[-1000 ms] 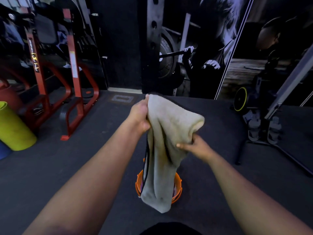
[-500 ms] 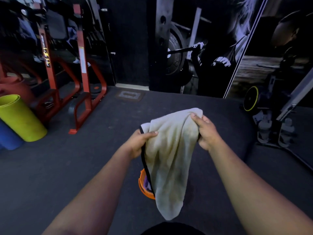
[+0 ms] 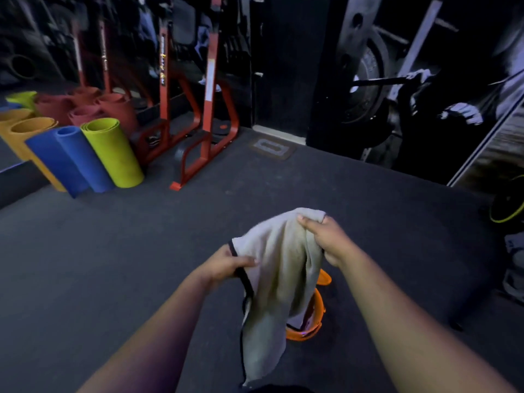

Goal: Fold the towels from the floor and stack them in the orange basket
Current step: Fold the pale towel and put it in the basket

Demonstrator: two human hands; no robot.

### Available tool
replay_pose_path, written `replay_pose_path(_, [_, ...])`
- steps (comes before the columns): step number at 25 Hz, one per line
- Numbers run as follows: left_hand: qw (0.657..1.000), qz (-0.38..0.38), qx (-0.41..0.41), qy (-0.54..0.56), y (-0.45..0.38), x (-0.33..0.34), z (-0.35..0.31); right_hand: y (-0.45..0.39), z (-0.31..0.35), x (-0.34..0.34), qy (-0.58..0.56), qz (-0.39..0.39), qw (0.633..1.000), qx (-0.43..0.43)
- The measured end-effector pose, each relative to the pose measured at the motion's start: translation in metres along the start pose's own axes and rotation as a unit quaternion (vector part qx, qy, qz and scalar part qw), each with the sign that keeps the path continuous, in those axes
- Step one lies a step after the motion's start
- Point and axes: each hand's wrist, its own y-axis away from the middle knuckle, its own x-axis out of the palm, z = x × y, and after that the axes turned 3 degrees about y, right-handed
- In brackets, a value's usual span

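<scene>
I am gripping a beige towel (image 3: 279,282) in my left hand (image 3: 226,265) and right hand (image 3: 326,236), hanging over the orange basket (image 3: 310,321) on the dark gym floor (image 3: 113,265).

You have a single view, from the wide-angle camera on your head, looking forward and down along both forearms to the floor (image 3: 119,279) close in front of you. It faces a dark wall with a mural (image 3: 419,89) at upper right, a red rack (image 3: 207,109) at upper left, edges bowed by the lens.
</scene>
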Motion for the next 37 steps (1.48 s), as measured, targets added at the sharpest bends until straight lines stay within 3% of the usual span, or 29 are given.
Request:
replay_pose_path(3, [0.980,-0.121,-0.014,0.157,-0.010,-0.002,-0.003,-0.017,-0.010,-0.001,-0.090,0.005,0.994,0.058])
replay_pose_path(5, [0.969,-0.136,0.002,0.207,-0.017,0.001,-0.011,-0.014,-0.026,-0.005,0.025,0.066,0.993,0.099])
replay_pose_path(7, [0.965,-0.148,0.018,0.216,-0.020,0.002,-0.018,-0.011,-0.037,-0.002,0.128,0.110,0.982,0.085])
replay_pose_path(10, [0.945,-0.215,0.044,0.244,-0.009,0.001,-0.019,-0.028,-0.031,0.001,0.042,0.035,0.996,0.070])
replay_pose_path(14, [0.959,-0.265,0.070,0.077,0.027,0.014,0.003,-0.046,-0.015,0.013,0.053,0.104,0.993,0.016])
replay_pose_path(15, [0.949,-0.303,0.071,0.056,0.036,0.022,0.004,-0.044,-0.011,0.016,0.060,0.125,0.990,0.001])
replay_pose_path(17, [0.905,-0.393,0.112,0.119,0.052,0.040,-0.003,-0.040,-0.001,0.008,0.006,0.128,0.992,-0.019])
replay_pose_path(19, [0.855,-0.431,0.176,0.229,0.067,0.059,-0.020,-0.039,0.007,-0.013,-0.118,0.179,0.977,-0.005])
replay_pose_path(20, [0.836,-0.428,0.204,0.275,0.072,0.070,-0.029,-0.040,0.010,-0.027,-0.125,0.226,0.966,0.009])
replay_pose_path(22, [0.814,-0.414,0.243,0.327,0.079,0.098,-0.046,-0.033,0.013,-0.049,0.066,0.330,0.941,-0.002])
replay_pose_path(24, [0.828,-0.382,0.261,0.316,0.087,0.128,-0.051,-0.021,0.005,-0.060,0.177,0.343,0.919,-0.078])
replay_pose_path(25, [0.852,-0.371,0.251,0.272,0.091,0.141,-0.043,-0.015,0.003,-0.060,0.137,0.321,0.932,-0.098])
replay_pose_path(27, [0.910,-0.371,0.147,0.112,0.102,0.163,-0.011,-0.005,0.006,-0.056,0.075,0.303,0.945,-0.103])
replay_pose_path(28, [0.918,-0.386,0.080,0.051,0.107,0.168,0.005,-0.001,0.010,-0.052,0.069,0.295,0.947,-0.104])
replay_pose_path(30, [0.887,-0.452,0.043,0.079,0.115,0.167,0.020,0.001,0.010,-0.051,0.030,0.282,0.957,-0.068])
replay_pose_path(32, [0.846,-0.476,0.114,0.209,0.122,0.158,0.007,0.006,0.005,-0.061,-0.063,0.293,0.954,0.027])
replay_pose_path(34, [0.817,-0.438,0.216,0.306,0.129,0.153,-0.012,0.015,-0.004,-0.075,0.027,0.346,0.936,0.056])
replay_pose_path(35, [0.826,-0.423,0.234,0.289,0.133,0.152,-0.014,0.022,-0.007,-0.079,0.090,0.364,0.926,0.046])
replay_pose_path(37, [0.880,-0.431,0.162,0.119,0.140,0.160,-0.004,0.025,-0.008,-0.071,0.101,0.306,0.947,0.011])
